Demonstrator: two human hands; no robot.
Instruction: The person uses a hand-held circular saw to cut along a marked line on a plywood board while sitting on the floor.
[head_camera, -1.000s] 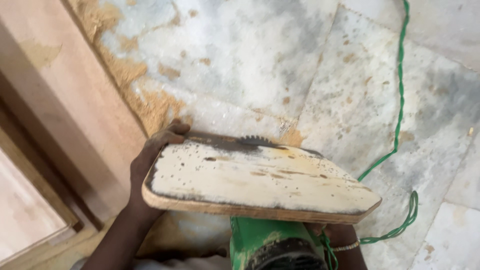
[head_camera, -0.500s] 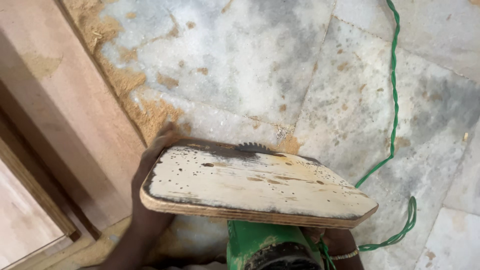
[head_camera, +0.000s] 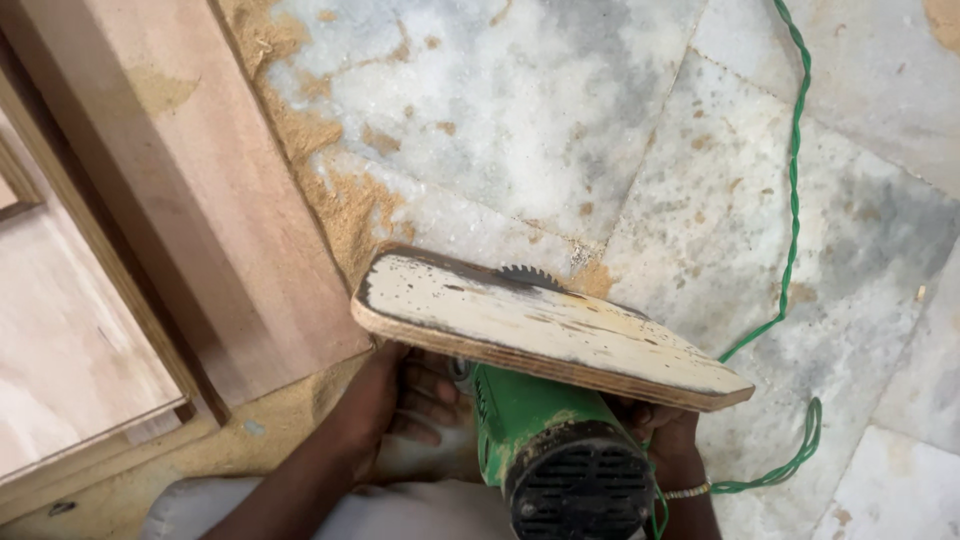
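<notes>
Nearest the camera, the black vented motor end of a green circular saw (head_camera: 545, 440) points back at the person, its body running up under a worn, white-painted plywood base plate (head_camera: 540, 325). The right hand (head_camera: 668, 440) sits under the plate's right end with its grip wrapped against the saw's body, a thin bracelet at the wrist. The left hand (head_camera: 400, 405) is tucked beneath the plate's left edge with its fingers curled; what its grip presses on is hidden, so I cannot tell. A few teeth of the saw blade (head_camera: 528, 275) show above the plate's far edge. A twisted green cord (head_camera: 792, 200) trails away across the marble floor (head_camera: 560, 130). Sawdust (head_camera: 345, 205) lies banked along a wooden board (head_camera: 190, 180) to the left.
</notes>
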